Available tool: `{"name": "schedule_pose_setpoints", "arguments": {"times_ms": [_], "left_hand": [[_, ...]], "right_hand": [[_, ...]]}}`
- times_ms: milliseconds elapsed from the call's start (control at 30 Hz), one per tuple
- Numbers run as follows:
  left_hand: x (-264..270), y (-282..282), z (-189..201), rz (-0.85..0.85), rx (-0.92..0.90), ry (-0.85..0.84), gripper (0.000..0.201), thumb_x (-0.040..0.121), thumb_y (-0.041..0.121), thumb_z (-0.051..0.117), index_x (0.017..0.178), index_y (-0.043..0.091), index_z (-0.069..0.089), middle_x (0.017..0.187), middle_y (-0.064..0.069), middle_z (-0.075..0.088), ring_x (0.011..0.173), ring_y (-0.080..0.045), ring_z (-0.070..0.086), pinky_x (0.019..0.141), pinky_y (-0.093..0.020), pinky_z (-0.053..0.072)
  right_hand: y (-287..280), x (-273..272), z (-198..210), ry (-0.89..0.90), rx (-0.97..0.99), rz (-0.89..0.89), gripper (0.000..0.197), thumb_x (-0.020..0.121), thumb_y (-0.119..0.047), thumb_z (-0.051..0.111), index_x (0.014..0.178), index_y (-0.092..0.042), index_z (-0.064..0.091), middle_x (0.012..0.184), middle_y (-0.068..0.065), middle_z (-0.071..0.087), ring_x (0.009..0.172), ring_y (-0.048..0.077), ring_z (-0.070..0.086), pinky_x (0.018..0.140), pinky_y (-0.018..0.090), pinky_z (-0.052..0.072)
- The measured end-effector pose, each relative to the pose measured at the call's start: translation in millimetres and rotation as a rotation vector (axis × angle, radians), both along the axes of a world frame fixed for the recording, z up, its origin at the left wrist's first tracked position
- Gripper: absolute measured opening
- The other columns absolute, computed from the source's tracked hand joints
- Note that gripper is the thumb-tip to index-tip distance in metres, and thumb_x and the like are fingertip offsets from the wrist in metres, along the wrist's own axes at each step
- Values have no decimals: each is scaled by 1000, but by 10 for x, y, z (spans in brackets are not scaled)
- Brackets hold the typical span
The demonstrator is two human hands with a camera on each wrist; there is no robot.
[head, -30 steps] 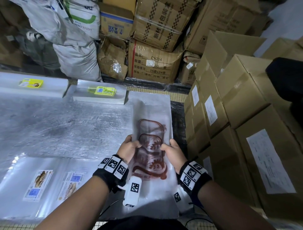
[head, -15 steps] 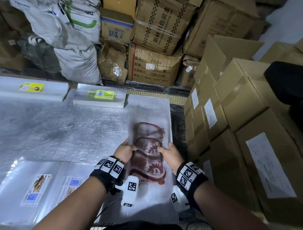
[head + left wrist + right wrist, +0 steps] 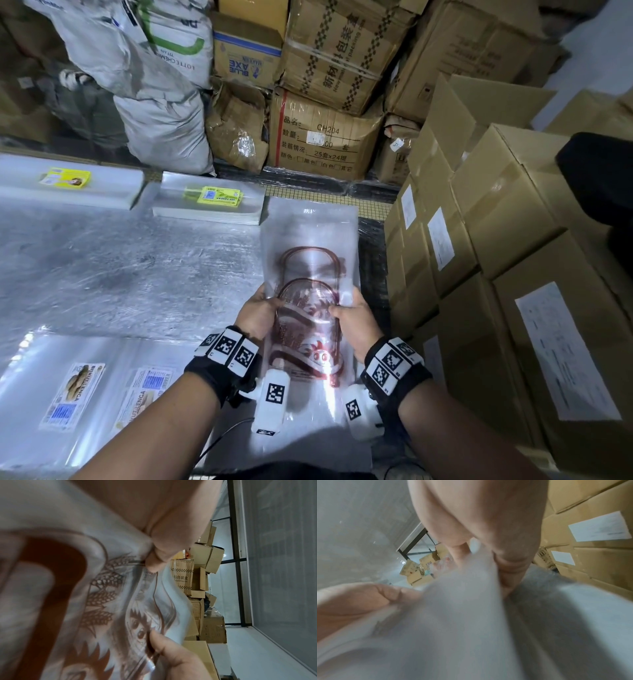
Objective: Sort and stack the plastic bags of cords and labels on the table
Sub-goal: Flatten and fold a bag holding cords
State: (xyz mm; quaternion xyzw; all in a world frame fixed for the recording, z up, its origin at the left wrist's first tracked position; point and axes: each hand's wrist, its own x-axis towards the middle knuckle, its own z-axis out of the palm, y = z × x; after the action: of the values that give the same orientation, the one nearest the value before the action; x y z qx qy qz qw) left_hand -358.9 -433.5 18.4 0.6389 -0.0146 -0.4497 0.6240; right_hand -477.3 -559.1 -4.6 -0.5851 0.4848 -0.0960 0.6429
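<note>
A silvery tabletop [image 3: 130, 274] carries stacks of clear bags. Near its right edge a printed plastic bag [image 3: 310, 274] lies lengthwise, its far end reaching past both hands. The left hand [image 3: 255, 313] and right hand [image 3: 352, 317] pinch its opposite long edges, each grip with fingers curled onto the film.

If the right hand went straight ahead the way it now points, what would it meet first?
Probably nothing soon: the right hand, gripping the printed bag, points along the bag stack toward the far cardboard boxes. Depth is unclear.
</note>
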Motion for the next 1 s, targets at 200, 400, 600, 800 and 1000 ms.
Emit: {"name": "schedule_pose_setpoints", "arguments": {"times_ms": [200, 400, 600, 800, 1000], "left_hand": [[-16, -21, 6, 12, -75, 33, 25, 91, -14, 45, 99, 9, 50, 87, -21, 63, 60, -30, 66, 54, -39, 55], [-55, -25, 136, -34, -41, -85, 28, 88, -16, 45, 84, 12, 50, 87, -25, 66, 76, -40, 65, 55, -38, 53], [17, -263, 569, 126, -273, -360, 15, 97, -12, 39, 100, 1, 46, 59, -3, 51, 53, -1, 61, 49, -17, 50], [270, -524, 852, 183, -285, -683, 37, 99, -1, 45, 126, 24, 50, 110, 10, 65, 105, 8, 58, 97, -14, 44], [381, -721, 705, 249, -229, -616, 47, 98, 23, 48, 143, 10, 39, 141, -11, 53, 132, -22, 48, 113, -46, 36]], "right_hand": [[-54, 60, -6, -85, 140, -68, 39, 87, -3, 65, 123, -16, 58, 108, 15, 73, 98, 34, 72, 93, 55, 55], [-73, 111, 83, -43, 30, -43, 37, 90, -4, 60, 123, -21, 57, 108, 10, 73, 98, 30, 72, 92, 54, 55], [-179, 320, 588, -231, -216, -50, 76, 83, -40, 64, 150, -29, 32, 151, -1, 47, 138, 19, 46, 115, 47, 38], [-308, 494, 1074, -382, -511, -91, 45, 100, -10, 53, 138, -30, 38, 138, -6, 53, 126, 9, 51, 113, 34, 39], [-316, 690, 907, -392, -533, -147, 55, 101, -3, 48, 150, -12, 26, 147, 2, 45, 135, 8, 41, 116, 21, 29]]}}
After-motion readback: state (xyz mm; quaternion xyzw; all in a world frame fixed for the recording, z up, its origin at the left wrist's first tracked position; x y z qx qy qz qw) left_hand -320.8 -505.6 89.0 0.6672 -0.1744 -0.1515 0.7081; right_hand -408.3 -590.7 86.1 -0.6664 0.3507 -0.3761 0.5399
